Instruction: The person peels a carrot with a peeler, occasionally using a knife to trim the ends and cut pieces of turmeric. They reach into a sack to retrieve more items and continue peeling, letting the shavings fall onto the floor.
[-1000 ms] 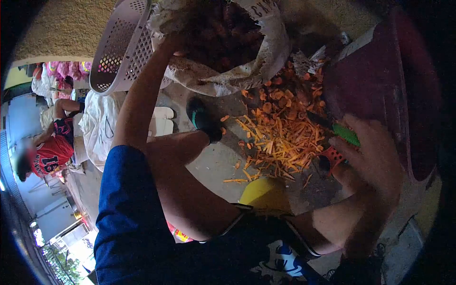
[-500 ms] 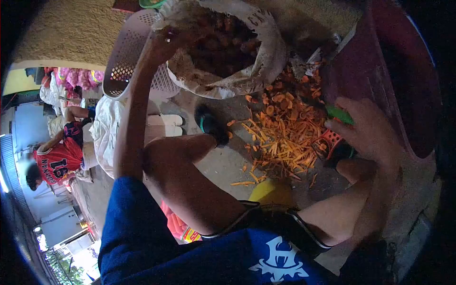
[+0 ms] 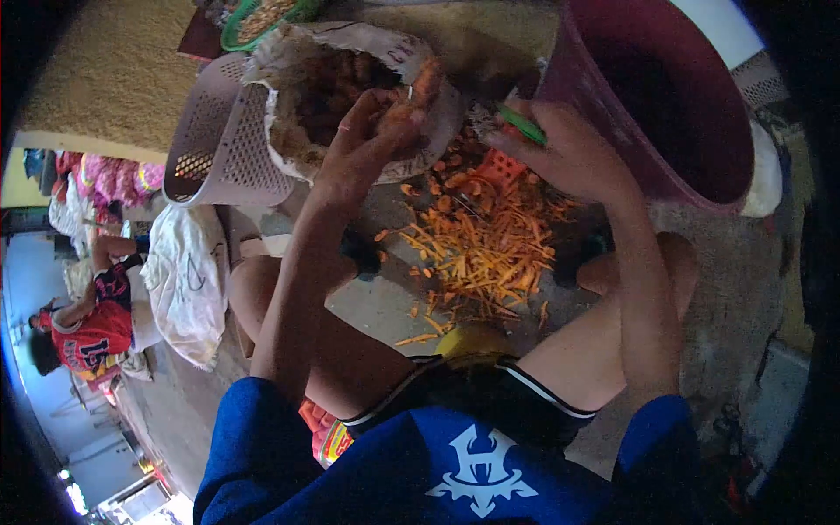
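My left hand [image 3: 354, 153] is closed around a reddish-orange carrot [image 3: 426, 80], held up in front of the sack's opening. The woven white sack [image 3: 284, 144] is rolled open and holds more dark, soil-coloured roots. Across from it, my right hand [image 3: 573, 153] grips a green-handled tool [image 3: 522, 125]; its working end does not show clearly. Just below those fingers is a red perforated plastic piece [image 3: 500, 168]. Under both hands lies a heap of orange peel strips and round slices [image 3: 486, 245] on the floor, between my feet.
A large maroon tub [image 3: 604, 105] stands at the right, beside my right hand. Left of the sack is a pale perforated basket [image 3: 206, 140], with a green tray [image 3: 254, 24] behind it. A white sack [image 3: 188, 280] lies farther left, near a seated person in red [image 3: 96, 337].
My left hand has come out from the sack's mouth with a carrot. My right hand has lifted toward it, with the green-handled tool and the red piece shifting along. The view has moved too.
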A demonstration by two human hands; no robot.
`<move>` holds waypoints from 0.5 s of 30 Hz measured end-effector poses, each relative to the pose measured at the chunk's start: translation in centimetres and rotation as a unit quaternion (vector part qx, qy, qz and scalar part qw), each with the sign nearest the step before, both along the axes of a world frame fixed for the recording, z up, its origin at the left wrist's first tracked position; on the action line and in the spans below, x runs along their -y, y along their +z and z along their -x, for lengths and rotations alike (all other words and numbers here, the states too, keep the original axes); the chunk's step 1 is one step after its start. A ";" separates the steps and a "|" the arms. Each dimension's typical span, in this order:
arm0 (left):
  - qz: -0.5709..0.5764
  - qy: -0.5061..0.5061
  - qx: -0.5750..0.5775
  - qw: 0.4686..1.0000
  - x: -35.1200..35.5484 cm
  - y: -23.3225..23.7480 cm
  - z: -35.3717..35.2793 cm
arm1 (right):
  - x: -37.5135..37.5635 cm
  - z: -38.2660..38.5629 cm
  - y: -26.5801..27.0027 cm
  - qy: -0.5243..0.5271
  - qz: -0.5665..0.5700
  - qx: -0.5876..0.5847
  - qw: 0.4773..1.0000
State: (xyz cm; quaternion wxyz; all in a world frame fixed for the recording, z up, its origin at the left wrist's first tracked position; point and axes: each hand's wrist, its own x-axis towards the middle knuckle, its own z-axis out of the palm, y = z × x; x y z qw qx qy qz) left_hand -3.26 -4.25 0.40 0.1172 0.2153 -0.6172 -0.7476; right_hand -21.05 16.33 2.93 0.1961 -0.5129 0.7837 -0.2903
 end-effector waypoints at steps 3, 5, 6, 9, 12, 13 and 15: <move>0.082 0.010 -0.034 0.996 -2.5 -0.9 0.7 | 0.3 0.7 -2.6 0.005 0.080 -0.068 0.994; 0.112 0.036 -0.054 0.992 -3.6 -0.5 0.8 | 0.6 0.8 -2.8 0.013 0.060 -0.054 0.997; 0.108 0.034 -0.053 0.992 -3.8 -0.6 0.8 | 0.6 0.5 -2.8 0.023 0.042 -0.037 0.998; 0.123 0.051 -0.100 0.986 -3.7 -0.8 0.8 | 1.1 0.0 -2.2 0.040 0.046 -0.004 0.998; 0.183 0.035 -0.111 0.976 -3.1 -0.3 -0.2 | 1.2 -0.3 -4.4 0.048 0.216 -0.153 0.963; 0.196 0.017 -0.151 0.969 -3.2 0.3 -0.7 | 1.6 0.7 -5.5 0.051 0.217 -0.152 0.963; 0.208 -0.002 -0.191 0.959 -3.4 0.9 -1.5 | 2.3 4.5 -8.2 0.031 -0.017 -0.036 0.999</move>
